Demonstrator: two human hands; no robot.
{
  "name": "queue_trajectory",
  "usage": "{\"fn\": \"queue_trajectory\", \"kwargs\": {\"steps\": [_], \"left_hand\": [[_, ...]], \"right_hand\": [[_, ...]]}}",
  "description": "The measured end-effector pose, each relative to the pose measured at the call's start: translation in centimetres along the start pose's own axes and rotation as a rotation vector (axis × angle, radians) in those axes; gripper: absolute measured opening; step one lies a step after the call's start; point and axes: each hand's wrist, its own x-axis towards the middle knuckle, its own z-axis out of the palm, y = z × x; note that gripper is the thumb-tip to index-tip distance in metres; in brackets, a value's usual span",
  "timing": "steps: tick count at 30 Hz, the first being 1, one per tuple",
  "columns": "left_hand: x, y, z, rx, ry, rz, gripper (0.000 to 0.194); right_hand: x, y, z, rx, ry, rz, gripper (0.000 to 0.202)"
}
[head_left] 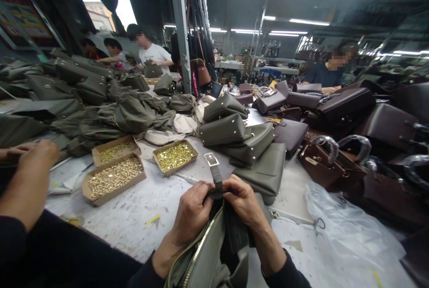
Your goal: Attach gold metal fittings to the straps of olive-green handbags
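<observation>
Right in front of me, a pair of hands is busy at the mouth of an olive bag (206,254). The left hand (192,211) and the right hand (246,201) nearly meet, thumbs and fingers pinched together on the lower end of a short strap (216,176). It stands up between them, a pale metal buckle (212,159) at its top. Whether the strap is fixed to the bag I can't quite tell — the fingers cover that spot. The bag sits below the hands at the near edge of the table (167,207), its gold zip (199,250) hanging open.

Ahead and to the left lie three cardboard trays (122,190) of small gold-coloured pieces. Just beyond the right hand, olive bags (223,130) are piled up; farther right there are dark brown bags (330,167) and a crumpled clear plastic sheet (355,230). Another person's hand (42,156) shows at far left — well apart from these two.
</observation>
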Motion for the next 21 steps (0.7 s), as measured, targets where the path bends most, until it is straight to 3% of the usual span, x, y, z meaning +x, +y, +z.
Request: {"fn": "queue_trajectory", "kwargs": {"steps": [4,9,15,21], "left_hand": [[-0.6,-0.5,-0.4,-0.062,0.013,0.073,0.023],[-1.4,-1.4,-0.4,-0.057,0.073,0.114,0.031],[-1.7,-1.3,-0.3,0.008,0.094,0.175,0.028],[-1.8,-1.2,0.0,0.047,0.134,0.207,0.019]], "right_hand": [[-0.5,-0.5,0.1,0.015,0.0,-0.023,0.023],[-1.2,-0.1,0.6,-0.016,0.015,-0.071,0.028],[-1.8,0.7,0.7,0.04,0.026,-0.101,0.029],[-1.2,-0.1,-0.6,-0.026,-0.147,-0.056,0.033]]}}
